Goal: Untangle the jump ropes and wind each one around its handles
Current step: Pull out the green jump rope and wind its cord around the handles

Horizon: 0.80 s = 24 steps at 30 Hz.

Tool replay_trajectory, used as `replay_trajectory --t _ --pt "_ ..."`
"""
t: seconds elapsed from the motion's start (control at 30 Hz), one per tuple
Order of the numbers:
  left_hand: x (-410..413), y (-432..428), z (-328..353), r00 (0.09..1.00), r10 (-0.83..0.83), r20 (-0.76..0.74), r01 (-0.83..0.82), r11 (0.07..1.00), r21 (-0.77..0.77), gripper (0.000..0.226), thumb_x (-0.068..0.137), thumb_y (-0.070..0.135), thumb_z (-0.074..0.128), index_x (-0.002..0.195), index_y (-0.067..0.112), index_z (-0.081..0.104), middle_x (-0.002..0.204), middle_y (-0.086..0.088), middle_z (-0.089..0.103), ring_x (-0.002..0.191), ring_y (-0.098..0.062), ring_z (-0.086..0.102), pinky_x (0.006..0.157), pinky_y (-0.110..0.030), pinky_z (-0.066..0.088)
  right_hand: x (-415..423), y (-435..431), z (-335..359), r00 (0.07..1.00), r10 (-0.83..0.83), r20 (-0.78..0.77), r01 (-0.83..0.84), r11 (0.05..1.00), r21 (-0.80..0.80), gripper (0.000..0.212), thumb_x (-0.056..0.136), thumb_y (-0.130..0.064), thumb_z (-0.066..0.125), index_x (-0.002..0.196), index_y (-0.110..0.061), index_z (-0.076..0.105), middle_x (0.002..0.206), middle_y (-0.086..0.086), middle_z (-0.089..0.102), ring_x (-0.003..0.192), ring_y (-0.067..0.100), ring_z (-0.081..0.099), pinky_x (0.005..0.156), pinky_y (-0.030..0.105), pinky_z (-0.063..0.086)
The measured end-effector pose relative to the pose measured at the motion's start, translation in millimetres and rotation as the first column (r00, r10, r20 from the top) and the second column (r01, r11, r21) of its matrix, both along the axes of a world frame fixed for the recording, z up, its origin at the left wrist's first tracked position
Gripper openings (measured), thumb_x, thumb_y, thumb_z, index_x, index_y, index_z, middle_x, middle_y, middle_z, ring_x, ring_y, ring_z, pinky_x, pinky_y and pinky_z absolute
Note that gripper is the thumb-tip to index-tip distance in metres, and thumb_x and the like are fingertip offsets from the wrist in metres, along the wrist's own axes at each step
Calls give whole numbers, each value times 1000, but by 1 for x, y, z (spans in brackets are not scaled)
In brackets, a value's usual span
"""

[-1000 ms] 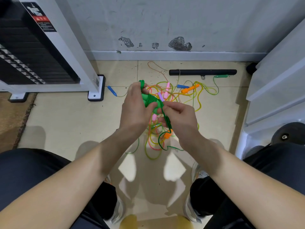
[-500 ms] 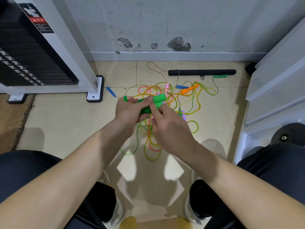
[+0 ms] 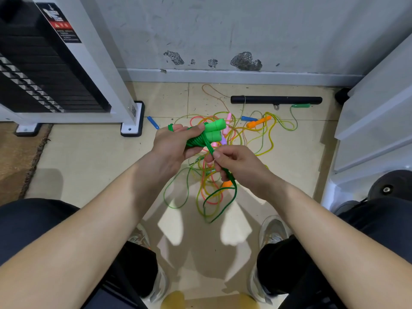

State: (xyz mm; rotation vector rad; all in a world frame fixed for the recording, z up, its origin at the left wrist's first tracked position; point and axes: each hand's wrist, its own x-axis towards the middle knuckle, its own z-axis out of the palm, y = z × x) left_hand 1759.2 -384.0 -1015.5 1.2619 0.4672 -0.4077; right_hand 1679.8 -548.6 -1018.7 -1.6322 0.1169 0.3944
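Fingers (image 3: 178, 130) of the left hand (image 3: 171, 148) curl round two green handles (image 3: 214, 130), held side by side above the floor tiles (image 3: 89, 166), with the thumb pressed on top. Their long axis slants from lower left to upper right, butt ends pointing toward the wall (image 3: 245, 30). Green rope (image 3: 209, 147) is coiled round their middle, then runs down and right to the right hand (image 3: 240, 163), which pinches it between thumb and forefinger; the slack hangs below in a loop. Beneath lies a tangle of coloured ropes (image 3: 245, 134), an orange handle (image 3: 258, 122) among them.
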Motion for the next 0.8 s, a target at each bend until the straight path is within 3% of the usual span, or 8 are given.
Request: replay_trajectory --t 0.1,0.17,0.23,0.33,0.5,0.63,0.7,0.8 --pt "-1 1 10 998 -46 -40 44 998 -51 39 80 9 82 102 3 51 93 -5 57 80 -19 72 66 -34 61 4 -11 -2 970 60 236 9 959 -283 20 101 -20 59 92 -11 74 72 -8 60 66 8 53 66 26 44" --pt "-3 3 17 991 -113 -70 107 991 -83 23 82 8 79 95 0 61 76 -1 66 72 -16 73 67 -32 62 5 -15 -5 881 193 432 123 788 -603 18 99 -29 59 94 -19 73 80 -13 61 74 3 52 68 28 44" --pt "-3 7 23 979 -185 -86 176 979 -103 18 82 10 79 92 0 68 76 -3 70 70 -16 73 66 -30 61 5 -19 -4 834 247 494 170 737 -655 19 97 -37 56 89 -24 68 82 -14 59 76 2 50 67 30 43" --pt "-3 14 30 944 -322 -65 315 944 -98 25 72 15 80 93 5 70 86 -6 71 75 -16 73 65 -28 60 9 -30 5 874 285 393 23 785 -620 27 93 -50 55 72 -33 54 69 -13 55 69 7 51 62 29 40" --pt "-4 18 32 846 -534 -17 531 839 120 60 60 14 83 114 11 59 102 3 62 80 -13 73 63 -33 62 13 -46 16 860 488 148 -168 545 -822 20 92 -46 63 75 -41 54 66 -7 60 67 14 55 61 35 46" --pt "-10 14 30 718 -696 10 662 687 300 58 71 7 84 122 10 56 99 6 55 89 -12 70 75 -42 63 12 -41 21 812 565 144 -155 447 -881 6 93 -30 59 93 -31 65 90 -10 65 89 19 60 72 37 49" --pt "-13 13 29 666 -746 4 700 627 341 57 73 5 84 122 11 56 103 4 55 89 -12 70 76 -43 63 10 -37 24 791 593 151 -116 387 -915 14 94 -39 59 95 -27 65 94 -9 64 92 20 60 73 35 45" --pt "-15 12 30 582 -813 8 751 541 379 58 73 -1 84 122 10 55 105 3 54 81 -7 68 67 -35 63 8 -37 28 798 602 6 -119 167 -979 39 92 -64 52 80 -26 53 76 -6 57 77 20 50 70 32 29"
